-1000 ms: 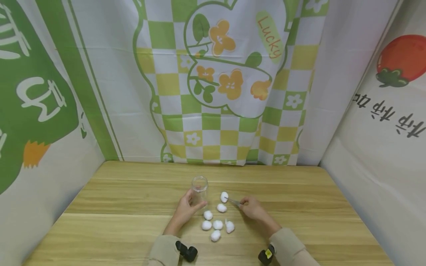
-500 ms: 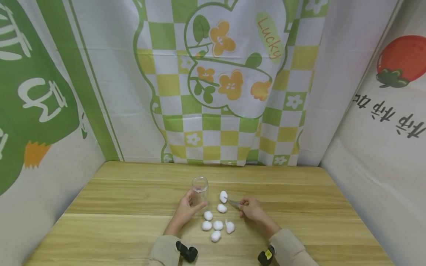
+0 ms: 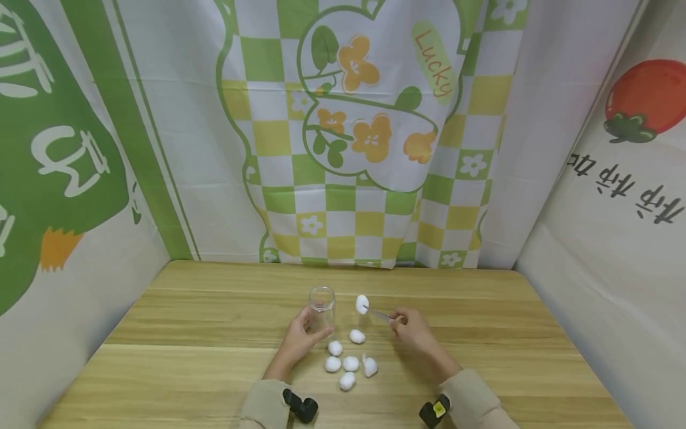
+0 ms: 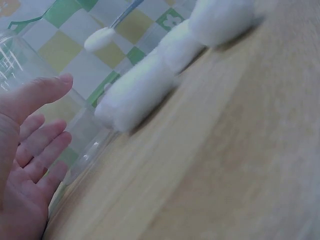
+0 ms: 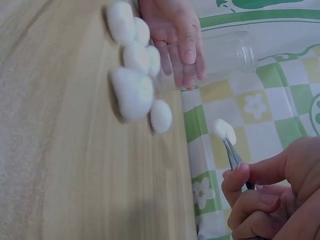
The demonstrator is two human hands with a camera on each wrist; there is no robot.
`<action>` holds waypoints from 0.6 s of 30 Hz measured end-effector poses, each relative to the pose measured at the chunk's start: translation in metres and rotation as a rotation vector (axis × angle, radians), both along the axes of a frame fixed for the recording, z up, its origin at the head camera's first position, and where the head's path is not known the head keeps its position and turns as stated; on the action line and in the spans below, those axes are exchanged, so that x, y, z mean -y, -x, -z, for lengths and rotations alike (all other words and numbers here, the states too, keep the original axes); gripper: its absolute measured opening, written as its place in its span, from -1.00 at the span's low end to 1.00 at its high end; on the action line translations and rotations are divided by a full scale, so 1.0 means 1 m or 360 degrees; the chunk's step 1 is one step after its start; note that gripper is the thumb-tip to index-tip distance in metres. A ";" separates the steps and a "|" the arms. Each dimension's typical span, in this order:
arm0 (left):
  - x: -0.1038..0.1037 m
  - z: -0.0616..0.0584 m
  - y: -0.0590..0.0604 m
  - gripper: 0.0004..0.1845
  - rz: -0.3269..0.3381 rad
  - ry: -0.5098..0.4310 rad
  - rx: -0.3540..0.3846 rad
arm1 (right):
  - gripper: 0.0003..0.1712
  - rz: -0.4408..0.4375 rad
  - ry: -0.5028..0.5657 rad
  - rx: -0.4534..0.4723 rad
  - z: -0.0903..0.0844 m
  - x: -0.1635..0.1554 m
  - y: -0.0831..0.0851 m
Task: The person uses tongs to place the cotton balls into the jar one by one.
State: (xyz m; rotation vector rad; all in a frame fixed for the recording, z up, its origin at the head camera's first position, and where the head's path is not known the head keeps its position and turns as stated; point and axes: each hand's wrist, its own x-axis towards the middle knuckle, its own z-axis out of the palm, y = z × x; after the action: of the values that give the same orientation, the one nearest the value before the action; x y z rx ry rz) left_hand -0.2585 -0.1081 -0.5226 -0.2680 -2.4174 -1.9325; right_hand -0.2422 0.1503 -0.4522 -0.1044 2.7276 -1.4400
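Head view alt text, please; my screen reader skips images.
A right hand holds tweezers pinching a cotton ball above a wooden table, beside an upright glass jar held by the left hand. Five more cotton balls lie between the hands.

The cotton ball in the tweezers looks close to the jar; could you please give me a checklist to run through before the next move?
1. Tweezers grip the lifted cotton ball: ok, it hangs clear of the table.
2. Right hand pinches the tweezers firmly: ok.
3. Left hand steadies the glass jar: ok, fingers wrap its side.
4. Jar upright with open mouth: ok.
5. Ball directly over the mouth: not ok, it sits to the jar's right.
6. Jar already holds anything: cannot tell.
7. Loose cotton balls clear of the jar: ok.
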 end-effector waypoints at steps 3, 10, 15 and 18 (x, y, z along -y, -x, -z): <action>0.000 0.000 0.000 -0.31 -0.0001 -0.0017 0.0012 | -0.80 -0.0018 0.0006 -0.0017 -0.005 -0.001 -0.002; 0.000 0.002 0.002 -0.32 -0.0018 -0.0010 0.0023 | -0.84 -0.0002 -0.0018 -0.0049 -0.015 0.002 -0.004; 0.000 0.002 0.003 -0.34 -0.0029 -0.0024 0.0040 | -0.84 -0.0007 -0.0013 -0.0066 -0.025 0.006 -0.004; 0.000 0.002 0.002 -0.34 -0.0019 -0.0034 0.0041 | -0.85 -0.0004 -0.0019 -0.0087 -0.028 0.009 -0.003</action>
State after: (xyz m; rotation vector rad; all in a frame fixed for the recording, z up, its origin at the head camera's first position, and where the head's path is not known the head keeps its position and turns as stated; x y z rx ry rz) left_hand -0.2608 -0.1082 -0.5244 -0.2287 -2.4072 -1.9675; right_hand -0.2388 0.1416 -0.4239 -0.1489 2.7777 -1.4414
